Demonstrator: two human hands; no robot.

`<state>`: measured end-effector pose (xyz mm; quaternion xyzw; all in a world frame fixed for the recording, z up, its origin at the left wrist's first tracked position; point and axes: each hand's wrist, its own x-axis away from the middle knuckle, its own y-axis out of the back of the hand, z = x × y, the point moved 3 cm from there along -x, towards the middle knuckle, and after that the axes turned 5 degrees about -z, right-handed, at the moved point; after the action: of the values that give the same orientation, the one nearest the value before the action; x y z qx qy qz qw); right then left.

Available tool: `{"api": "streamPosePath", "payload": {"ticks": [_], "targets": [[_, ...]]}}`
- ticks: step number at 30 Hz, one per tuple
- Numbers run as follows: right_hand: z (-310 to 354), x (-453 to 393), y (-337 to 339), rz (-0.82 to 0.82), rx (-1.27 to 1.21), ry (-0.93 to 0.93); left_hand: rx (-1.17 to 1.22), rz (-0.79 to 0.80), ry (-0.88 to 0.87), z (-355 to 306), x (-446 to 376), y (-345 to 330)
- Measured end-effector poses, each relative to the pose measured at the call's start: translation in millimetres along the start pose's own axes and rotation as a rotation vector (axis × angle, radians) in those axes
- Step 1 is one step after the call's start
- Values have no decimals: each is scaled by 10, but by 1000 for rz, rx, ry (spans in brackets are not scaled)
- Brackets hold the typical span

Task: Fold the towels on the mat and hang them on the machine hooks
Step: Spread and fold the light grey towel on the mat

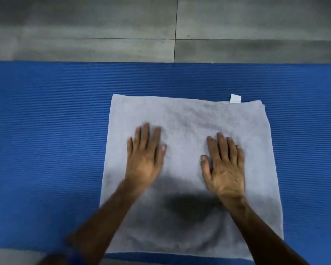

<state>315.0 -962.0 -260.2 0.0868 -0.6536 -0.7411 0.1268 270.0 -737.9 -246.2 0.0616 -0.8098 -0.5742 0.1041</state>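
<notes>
A pale grey towel lies flat on the blue ribbed mat, roughly square, with a small white label sticking out at its far right corner. My left hand presses palm-down on the towel's left half, fingers straight and together. On the right half my right hand lies flat in the same way, fingers spread a little. Both forearms reach in from the near edge. A dark shadow falls on the towel between the wrists. No machine or hooks are in view.
Beyond the mat's far edge runs a grey tiled floor with dark grout lines. A strip of the same floor shows at the near left corner. The mat extends past both sides of the frame.
</notes>
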Motion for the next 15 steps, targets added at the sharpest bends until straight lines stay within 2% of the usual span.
{"api": "streamPosePath", "payload": {"ticks": [3,6,11,15], "targets": [[-9,5,-8,13,1,-12,-54,87,-28,217,1021,-142],[-12,4,-4,30,21,-4,-91,109,89,632,1812,-106],[-10,29,6,68,47,3,-97,156,144,775,2024,-63],[-38,47,19,124,1,-8,-68,116,148,709,2010,-33]]}}
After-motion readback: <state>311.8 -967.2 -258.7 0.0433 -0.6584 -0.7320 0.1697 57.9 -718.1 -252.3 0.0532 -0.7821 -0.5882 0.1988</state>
